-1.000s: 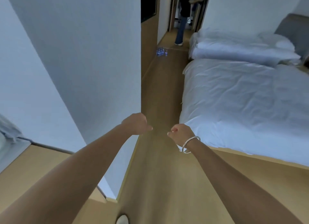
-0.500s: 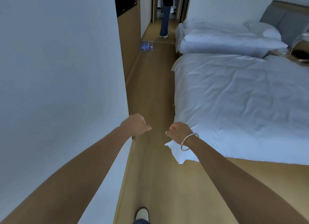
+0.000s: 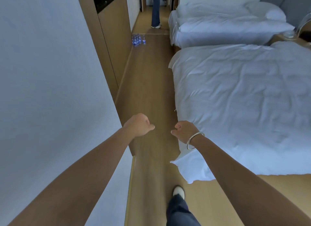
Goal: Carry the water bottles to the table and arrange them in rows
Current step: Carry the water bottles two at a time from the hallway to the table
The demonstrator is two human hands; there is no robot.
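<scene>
Halfway down the aisle, nothing picked up yet.

Closer to the water bottles (image 3: 138, 40) than a second ago: the small cluster now sits bigger up ahead, standing on the floor (image 3: 151, 84) right by the foot of the wooden wall panel (image 3: 116, 32), near the far end of the aisle. Left hand (image 3: 138, 125) and right hand (image 3: 183, 130) both out front, fingers curled in loose fists, holding nothing. Right foot (image 3: 178, 192) now stepping forward beside the near corner of the bed (image 3: 235, 99). Someone's legs (image 3: 155, 8) standing in the doorway beyond. Probably a few more steps before any grabbing; no table in sight.
</scene>
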